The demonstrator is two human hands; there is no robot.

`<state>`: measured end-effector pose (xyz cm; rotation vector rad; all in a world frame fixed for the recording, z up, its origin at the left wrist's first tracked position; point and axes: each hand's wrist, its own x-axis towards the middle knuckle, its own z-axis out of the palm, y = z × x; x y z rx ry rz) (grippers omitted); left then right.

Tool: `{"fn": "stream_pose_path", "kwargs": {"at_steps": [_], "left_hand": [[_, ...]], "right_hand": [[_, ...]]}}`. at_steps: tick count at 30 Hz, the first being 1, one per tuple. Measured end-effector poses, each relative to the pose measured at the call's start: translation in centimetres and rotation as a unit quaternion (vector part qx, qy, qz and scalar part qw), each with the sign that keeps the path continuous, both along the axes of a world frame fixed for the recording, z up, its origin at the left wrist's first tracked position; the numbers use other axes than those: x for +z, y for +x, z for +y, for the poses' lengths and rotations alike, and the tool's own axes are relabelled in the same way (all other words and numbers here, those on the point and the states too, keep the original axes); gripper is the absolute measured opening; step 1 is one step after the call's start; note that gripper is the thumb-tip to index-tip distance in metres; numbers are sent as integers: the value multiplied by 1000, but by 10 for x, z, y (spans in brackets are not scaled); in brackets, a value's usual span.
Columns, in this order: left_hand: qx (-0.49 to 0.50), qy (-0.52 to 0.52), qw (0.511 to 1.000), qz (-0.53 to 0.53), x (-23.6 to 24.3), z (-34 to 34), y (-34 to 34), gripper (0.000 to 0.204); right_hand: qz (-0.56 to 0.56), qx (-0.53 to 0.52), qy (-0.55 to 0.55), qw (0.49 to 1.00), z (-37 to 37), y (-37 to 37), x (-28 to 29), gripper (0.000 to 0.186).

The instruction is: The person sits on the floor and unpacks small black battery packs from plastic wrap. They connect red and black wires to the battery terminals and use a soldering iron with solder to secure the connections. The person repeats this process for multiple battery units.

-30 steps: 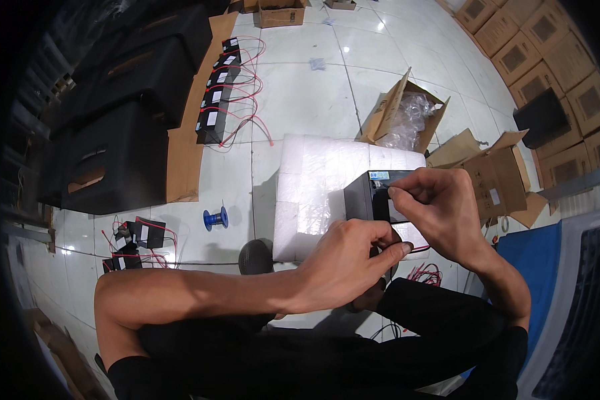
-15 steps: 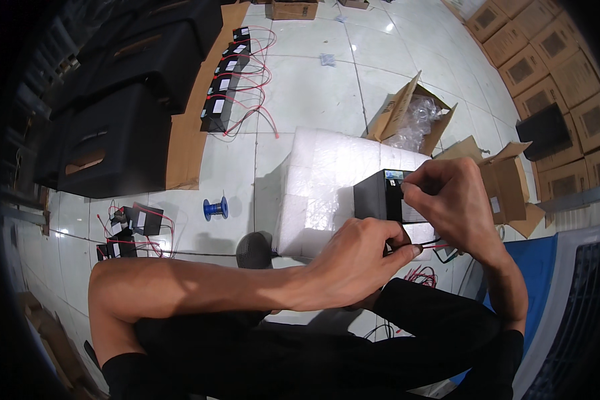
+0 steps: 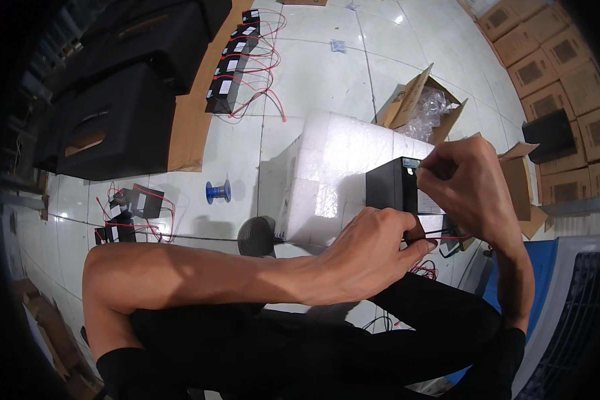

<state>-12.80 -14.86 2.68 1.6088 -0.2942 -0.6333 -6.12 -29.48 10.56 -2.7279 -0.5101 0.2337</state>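
A black box-shaped battery (image 3: 385,187) rests on a white foam block (image 3: 307,193) in front of me. My right hand (image 3: 472,187) is closed in a pinch at its far right top edge, beside a small metal terminal. Whatever those fingertips hold is hidden. Lower down, my left hand (image 3: 373,250) reaches across the near side of the battery, thumb and forefinger pressed together on thin red and black wires (image 3: 455,238). These run off to the right, beneath the right wrist.
Several wired batteries (image 3: 225,90) stand in a row at the far left, beside large black cases (image 3: 117,127). A blue spool (image 3: 218,192) and more batteries (image 3: 147,201) lie left. Open cartons (image 3: 407,100) and stacked boxes (image 3: 560,100) stand right, near a blue-and-white crate (image 3: 547,267).
The view has shifted slightly, so the foam block and battery appear a little further right. Both hands keep their pinch at nearly the same places by the battery.
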Motion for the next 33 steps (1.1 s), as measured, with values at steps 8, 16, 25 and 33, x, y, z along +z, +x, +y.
{"fn": "stream_pose_path", "kwargs": {"at_steps": [8,16,25,33], "left_hand": [[69,2,995,-77,-7,2,1,19],[185,125,955,-194,-15,10,13,45],[148,72,919,-359,-41,3,22,83],[113,49,936,-331,-45,9,20,82]], "right_hand": [[10,-40,12,999,-2,-18,-7,19],[-97,39,74,992,-11,-25,-29,11],[-135,63,101,984,-16,-23,-37,10],[-160,158,70,972,-20,-23,-42,14]]}}
